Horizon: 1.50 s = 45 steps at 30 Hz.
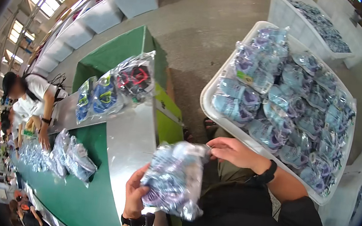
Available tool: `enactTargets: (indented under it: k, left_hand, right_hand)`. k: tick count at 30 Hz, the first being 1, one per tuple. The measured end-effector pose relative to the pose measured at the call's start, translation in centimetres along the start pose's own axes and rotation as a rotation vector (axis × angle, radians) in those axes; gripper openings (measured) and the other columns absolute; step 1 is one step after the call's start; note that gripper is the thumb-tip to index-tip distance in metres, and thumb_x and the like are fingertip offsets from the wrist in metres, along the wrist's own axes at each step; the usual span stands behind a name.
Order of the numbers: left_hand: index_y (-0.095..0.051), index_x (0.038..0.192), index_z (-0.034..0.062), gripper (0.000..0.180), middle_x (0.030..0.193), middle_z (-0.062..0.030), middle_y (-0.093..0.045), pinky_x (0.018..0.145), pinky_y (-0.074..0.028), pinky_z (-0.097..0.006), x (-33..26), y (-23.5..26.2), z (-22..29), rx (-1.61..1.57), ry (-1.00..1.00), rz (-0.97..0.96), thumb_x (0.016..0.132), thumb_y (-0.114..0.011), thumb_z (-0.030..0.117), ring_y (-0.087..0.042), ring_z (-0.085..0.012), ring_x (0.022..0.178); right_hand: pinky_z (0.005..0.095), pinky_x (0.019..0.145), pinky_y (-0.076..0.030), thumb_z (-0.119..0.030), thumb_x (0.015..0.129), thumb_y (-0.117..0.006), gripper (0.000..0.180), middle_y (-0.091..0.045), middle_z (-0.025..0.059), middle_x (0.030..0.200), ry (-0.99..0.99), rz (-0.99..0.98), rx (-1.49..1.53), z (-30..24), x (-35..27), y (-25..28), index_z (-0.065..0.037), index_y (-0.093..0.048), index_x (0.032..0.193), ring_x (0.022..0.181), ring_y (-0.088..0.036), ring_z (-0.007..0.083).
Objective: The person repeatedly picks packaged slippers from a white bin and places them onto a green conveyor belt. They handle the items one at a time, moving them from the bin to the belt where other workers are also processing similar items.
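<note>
In the head view, the left hand (135, 193) is clamped on the left side of a bag of pale blue and lilac shoes (172, 179), while the right hand (235, 153) pinches its upper right corner; the bag sits between them, in front of the body, beside the metal ledge (128, 156). The slick film could slip from that small corner pinch, and a hard pull might stretch or split it; were the left grip to loosen, the bulky load would probably tip toward the floor. The film is clear, glossy and crinkled over rounded, lumpy shoes. To the right, similar bags crowd a smooth white plastic tub (207, 97) with rounded corners; to the left lies a flat, matte green belt (75, 201).
</note>
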State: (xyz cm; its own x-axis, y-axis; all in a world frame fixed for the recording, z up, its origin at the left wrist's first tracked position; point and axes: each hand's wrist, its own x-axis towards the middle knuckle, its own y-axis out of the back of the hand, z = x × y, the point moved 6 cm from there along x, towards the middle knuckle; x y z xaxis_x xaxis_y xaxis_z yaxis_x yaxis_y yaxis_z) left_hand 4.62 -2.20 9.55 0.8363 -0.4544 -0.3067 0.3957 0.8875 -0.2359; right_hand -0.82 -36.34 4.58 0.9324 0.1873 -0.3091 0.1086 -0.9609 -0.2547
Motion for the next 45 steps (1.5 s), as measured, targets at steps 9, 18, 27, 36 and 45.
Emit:
enactTargets:
  k: [9, 18, 27, 36, 45]
  left_hand:
    - [-0.06, 0.148, -0.0029, 0.056, 0.159, -0.0171, -0.054, 0.109, -0.053, -0.039, 2.9, -7.8, 0.2, 0.08, -0.087, -0.217, 0.095, -0.075, 0.007, -0.065, -0.0242, 0.131]
    - [-0.067, 0.136, -0.0023, 0.035, 0.146, -0.0128, -0.061, 0.102, -0.057, -0.035, 1.9, -3.0, 0.8, 0.243, -0.223, 0.057, 0.101, -0.068, 0.0, -0.067, -0.0217, 0.122]
    - [-0.067, 0.134, -0.0019, 0.032, 0.127, -0.0084, -0.069, 0.09, -0.057, -0.032, -2.0, 6.4, 0.4, 0.35, -0.135, 0.386, 0.103, -0.068, 0.003, -0.067, -0.0196, 0.115]
    - [-0.071, 0.129, 0.0023, 0.033, 0.141, -0.013, -0.063, 0.099, -0.055, -0.039, -3.9, 18.1, 3.7, 0.763, -0.32, 0.777, 0.099, -0.075, 0.015, -0.062, -0.0263, 0.129]
    - [-0.053, 0.152, -0.0026, 0.071, 0.147, -0.0219, -0.057, 0.107, -0.051, -0.048, -4.7, 37.4, 2.3, 0.585, -0.21, 1.363, 0.096, -0.081, 0.031, -0.059, -0.035, 0.134]
  right_hand:
    - [0.0308, 0.102, -0.054, -0.018, 0.103, -0.077, 0.046, -0.074, 0.007, 0.13, -0.128, -0.056, 0.095, 0.9, -1.8, 0.3, 0.004, -0.066, 0.143, 0.115, -0.068, 0.0122]
    - [0.0296, 0.099, -0.054, -0.016, 0.103, -0.074, 0.04, -0.074, 0.0014, 0.119, 0.241, 0.636, 0.241, -1.0, -1.6, 15.2, 0.001, -0.065, 0.138, 0.108, -0.069, 0.0111]
    - [0.0501, 0.12, -0.04, -0.026, 0.094, -0.078, 0.071, -0.048, 0.0228, 0.157, 0.425, 1.161, -0.995, -1.5, -1.5, 15.9, -0.002, -0.05, 0.154, 0.144, -0.048, 0.0418]
    - [0.0614, 0.13, -0.02, -0.012, 0.087, -0.078, 0.069, -0.034, 0.015, 0.172, 0.321, 0.738, -1.554, -2.3, 7.1, 10.8, -0.021, -0.059, 0.153, 0.161, -0.027, 0.0412]
    - [0.0542, 0.13, -0.025, -0.005, 0.087, -0.074, 0.07, -0.04, 0.0201, 0.169, 0.396, 0.741, -1.229, -3.1, 2.6, 11.0, -0.009, -0.056, 0.154, 0.159, -0.033, 0.0428]
